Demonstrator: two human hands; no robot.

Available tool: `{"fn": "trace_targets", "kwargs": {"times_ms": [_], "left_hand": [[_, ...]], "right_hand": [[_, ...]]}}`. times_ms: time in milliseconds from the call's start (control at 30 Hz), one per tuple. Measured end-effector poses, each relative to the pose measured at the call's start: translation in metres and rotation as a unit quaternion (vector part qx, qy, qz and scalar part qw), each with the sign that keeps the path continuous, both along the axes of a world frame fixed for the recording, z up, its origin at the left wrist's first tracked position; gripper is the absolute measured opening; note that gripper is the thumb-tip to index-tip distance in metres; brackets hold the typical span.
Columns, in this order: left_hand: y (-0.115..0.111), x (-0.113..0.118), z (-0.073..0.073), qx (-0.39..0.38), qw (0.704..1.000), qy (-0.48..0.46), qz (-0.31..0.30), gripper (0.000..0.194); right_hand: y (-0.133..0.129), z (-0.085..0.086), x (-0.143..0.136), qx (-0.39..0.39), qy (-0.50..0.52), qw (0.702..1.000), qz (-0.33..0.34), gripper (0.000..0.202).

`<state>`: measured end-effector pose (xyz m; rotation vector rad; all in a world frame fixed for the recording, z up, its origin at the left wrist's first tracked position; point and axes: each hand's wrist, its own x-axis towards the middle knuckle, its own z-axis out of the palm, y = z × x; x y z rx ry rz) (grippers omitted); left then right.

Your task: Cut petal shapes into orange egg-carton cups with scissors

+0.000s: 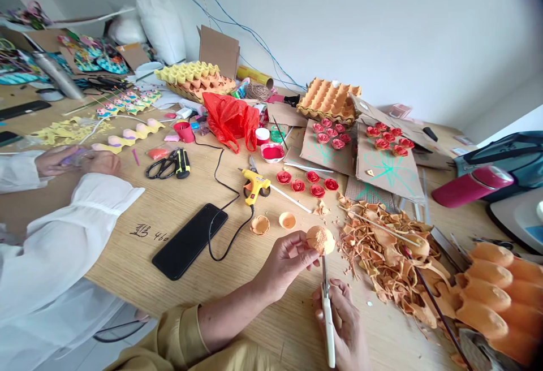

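My left hand (292, 261) pinches a small orange egg-carton cup (321, 240) between thumb and fingers, above the table's front part. Below it, my right hand (339, 317) is closed around white-handled scissors (328, 326), whose blades point up and meet the cup's lower edge. Two more cut cups, one with a scalloped rim (260, 225) and one rounder (287, 220), rest on the wood just beyond my left hand. Several red paper roses (298, 185) lie farther back, beside a yellow glue gun (255, 185).
Orange scraps (377, 246) are heaped at right, near an orange egg tray (492, 286). A black phone (190, 241) and cable lie left of centre. A person in white sleeves (102, 201) works at left. A pink bottle (473, 186) lies at far right.
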<state>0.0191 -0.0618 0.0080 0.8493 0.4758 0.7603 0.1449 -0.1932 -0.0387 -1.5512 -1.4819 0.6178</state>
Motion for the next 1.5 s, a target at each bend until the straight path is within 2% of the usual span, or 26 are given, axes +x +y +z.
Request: {"fn": "trace_targets", "kwargs": {"times_ms": [267,467,1000,1500], "left_hand": [[-0.0034,0.0024,0.0029,-0.018,1.000,-0.006,0.015,0.032],[-0.0042,0.0021,0.0020,-0.018,1.000,-0.004,0.004,0.033],[-0.0064,0.0043,0.0000,-0.016,1.000,0.000,0.004,0.036],[-0.0078,0.0044,-0.0004,-0.058,0.998,0.002,-0.003,0.037]], "right_hand": [[-0.0010,-0.0021,0.0012,-0.022,0.001,1.000,-0.001,0.022],[-0.0012,-0.0016,0.0007,-0.034,-0.003,0.999,-0.004,0.025],[0.0002,-0.0010,0.0005,-0.018,0.007,1.000,-0.004,0.027],[0.0026,0.0019,-0.0017,-0.012,0.001,1.000,-0.004,0.027]]}}
